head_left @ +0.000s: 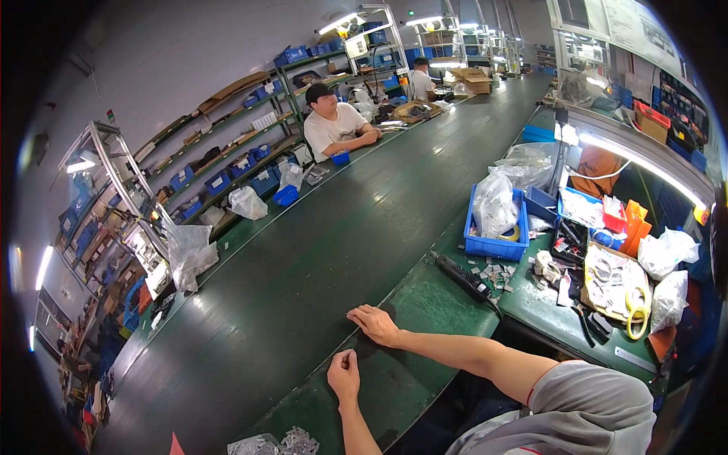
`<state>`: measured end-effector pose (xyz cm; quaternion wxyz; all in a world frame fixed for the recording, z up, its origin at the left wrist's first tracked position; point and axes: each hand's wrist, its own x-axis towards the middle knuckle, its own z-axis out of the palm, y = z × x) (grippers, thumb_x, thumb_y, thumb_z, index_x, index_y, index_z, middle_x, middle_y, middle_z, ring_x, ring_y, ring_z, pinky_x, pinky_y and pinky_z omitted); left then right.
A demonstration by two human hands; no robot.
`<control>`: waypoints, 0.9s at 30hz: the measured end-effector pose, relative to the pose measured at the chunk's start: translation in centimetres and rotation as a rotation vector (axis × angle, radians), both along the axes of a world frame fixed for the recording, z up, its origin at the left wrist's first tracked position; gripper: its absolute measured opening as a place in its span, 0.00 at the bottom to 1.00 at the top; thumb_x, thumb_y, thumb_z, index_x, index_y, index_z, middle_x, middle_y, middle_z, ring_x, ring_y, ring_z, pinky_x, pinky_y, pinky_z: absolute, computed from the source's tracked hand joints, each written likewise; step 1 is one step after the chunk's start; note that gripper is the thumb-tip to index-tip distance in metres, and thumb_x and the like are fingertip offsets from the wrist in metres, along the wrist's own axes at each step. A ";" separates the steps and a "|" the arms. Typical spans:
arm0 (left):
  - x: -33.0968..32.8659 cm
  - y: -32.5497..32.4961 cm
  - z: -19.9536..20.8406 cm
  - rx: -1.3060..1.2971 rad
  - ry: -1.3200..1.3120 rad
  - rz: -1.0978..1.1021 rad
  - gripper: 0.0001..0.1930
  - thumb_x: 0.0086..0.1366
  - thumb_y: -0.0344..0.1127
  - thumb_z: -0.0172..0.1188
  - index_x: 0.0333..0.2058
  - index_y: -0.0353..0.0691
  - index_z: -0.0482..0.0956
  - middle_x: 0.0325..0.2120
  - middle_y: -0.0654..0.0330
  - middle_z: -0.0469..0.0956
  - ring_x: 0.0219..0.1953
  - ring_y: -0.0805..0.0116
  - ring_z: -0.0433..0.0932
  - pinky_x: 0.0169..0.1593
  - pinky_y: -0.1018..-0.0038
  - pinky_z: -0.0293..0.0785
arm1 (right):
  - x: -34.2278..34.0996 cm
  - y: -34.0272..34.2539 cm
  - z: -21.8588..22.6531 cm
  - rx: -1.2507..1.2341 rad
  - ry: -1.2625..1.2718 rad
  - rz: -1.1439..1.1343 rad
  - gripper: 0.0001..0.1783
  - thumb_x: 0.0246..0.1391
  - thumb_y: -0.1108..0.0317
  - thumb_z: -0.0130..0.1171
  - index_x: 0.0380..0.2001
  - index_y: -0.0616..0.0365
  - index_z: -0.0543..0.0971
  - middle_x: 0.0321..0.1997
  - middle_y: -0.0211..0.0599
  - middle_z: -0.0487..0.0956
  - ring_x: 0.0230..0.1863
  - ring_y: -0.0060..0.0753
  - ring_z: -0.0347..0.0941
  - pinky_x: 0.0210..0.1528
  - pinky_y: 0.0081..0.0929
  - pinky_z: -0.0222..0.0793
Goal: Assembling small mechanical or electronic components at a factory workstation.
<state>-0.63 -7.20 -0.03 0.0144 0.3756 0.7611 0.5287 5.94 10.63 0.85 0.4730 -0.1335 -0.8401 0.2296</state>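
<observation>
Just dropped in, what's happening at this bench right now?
A person sits at a green workbench beside a long dark conveyor belt. The right hand rests flat on the bench edge, holding nothing. The left hand is loosely curled near the same edge; whether it holds something small cannot be told. A black power tool lies further along the bench, untouched, near scattered small metal parts and a blue bin with plastic bags.

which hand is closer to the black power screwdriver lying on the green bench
Right. The right hand rests flat on the bench edge just short of the black screwdriver. The left hand, loosely curled, lies farther back, beyond the right hand.
</observation>
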 end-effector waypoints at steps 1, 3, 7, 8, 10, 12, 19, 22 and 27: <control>0.1 0.0 0.0 -0.009 -0.006 0.005 0.09 0.66 0.35 0.67 0.39 0.36 0.85 0.25 0.59 0.82 0.25 0.71 0.76 0.34 0.73 0.74 | 0.1 0.0 0.0 -0.003 -0.024 0.019 0.08 0.67 0.64 0.55 0.41 0.55 0.78 0.36 0.37 0.80 0.42 0.45 0.78 0.44 0.39 0.76; 0.0 -0.1 -0.1 0.000 -0.002 0.001 0.09 0.66 0.35 0.67 0.39 0.36 0.86 0.25 0.59 0.82 0.25 0.71 0.76 0.35 0.73 0.74 | 0.1 -0.1 -0.1 -0.010 -0.031 0.023 0.08 0.67 0.64 0.55 0.42 0.54 0.79 0.37 0.37 0.80 0.42 0.45 0.78 0.44 0.39 0.76; 0.1 -0.1 -0.2 -0.048 -0.001 0.004 0.08 0.66 0.37 0.67 0.38 0.39 0.85 0.28 0.60 0.83 0.28 0.67 0.80 0.37 0.70 0.77 | 0.2 0.4 -0.3 0.026 -0.025 -0.007 0.10 0.69 0.63 0.54 0.45 0.55 0.79 0.38 0.37 0.80 0.42 0.44 0.78 0.44 0.39 0.76; 0.0 -0.1 -0.2 -0.048 -0.001 0.006 0.08 0.66 0.37 0.67 0.38 0.39 0.85 0.28 0.60 0.83 0.28 0.67 0.80 0.37 0.70 0.77 | 0.2 0.4 -0.3 0.026 -0.026 -0.005 0.10 0.69 0.63 0.54 0.45 0.55 0.79 0.38 0.37 0.80 0.42 0.44 0.78 0.44 0.39 0.76; -0.1 0.0 -0.4 -0.044 0.020 -0.006 0.08 0.66 0.37 0.67 0.39 0.39 0.85 0.28 0.60 0.83 0.28 0.67 0.81 0.37 0.70 0.77 | 0.1 0.3 -0.4 -0.035 -0.056 -0.013 0.10 0.69 0.63 0.53 0.46 0.54 0.79 0.40 0.36 0.81 0.44 0.44 0.79 0.44 0.38 0.77; 0.0 -0.1 -0.2 -0.053 0.009 0.002 0.08 0.66 0.37 0.67 0.38 0.39 0.85 0.28 0.60 0.83 0.28 0.67 0.80 0.36 0.70 0.77 | 0.2 0.2 -0.4 -0.076 -0.064 -0.017 0.10 0.69 0.63 0.53 0.46 0.54 0.79 0.41 0.36 0.82 0.45 0.43 0.79 0.44 0.37 0.78; 0.1 -0.2 0.2 -0.061 0.013 0.006 0.08 0.67 0.36 0.66 0.38 0.39 0.85 0.28 0.59 0.83 0.28 0.67 0.80 0.36 0.70 0.77 | -0.1 0.2 -0.3 -0.185 -0.048 -0.117 0.10 0.70 0.63 0.51 0.46 0.52 0.77 0.41 0.34 0.83 0.42 0.42 0.82 0.39 0.36 0.79; 0.2 -0.1 0.3 -0.055 0.017 -0.004 0.08 0.67 0.36 0.66 0.39 0.39 0.85 0.29 0.59 0.83 0.28 0.67 0.80 0.36 0.70 0.77 | -0.2 0.5 -0.6 -0.217 -0.090 -0.131 0.09 0.70 0.62 0.50 0.45 0.53 0.77 0.38 0.34 0.83 0.39 0.42 0.82 0.36 0.37 0.77; 0.3 -0.1 0.5 -0.069 0.023 0.002 0.08 0.67 0.36 0.66 0.39 0.39 0.85 0.28 0.59 0.83 0.28 0.67 0.80 0.36 0.70 0.77 | -0.3 0.5 -0.4 -0.198 -0.045 -0.096 0.10 0.70 0.61 0.50 0.44 0.54 0.76 0.38 0.39 0.83 0.38 0.45 0.82 0.35 0.39 0.76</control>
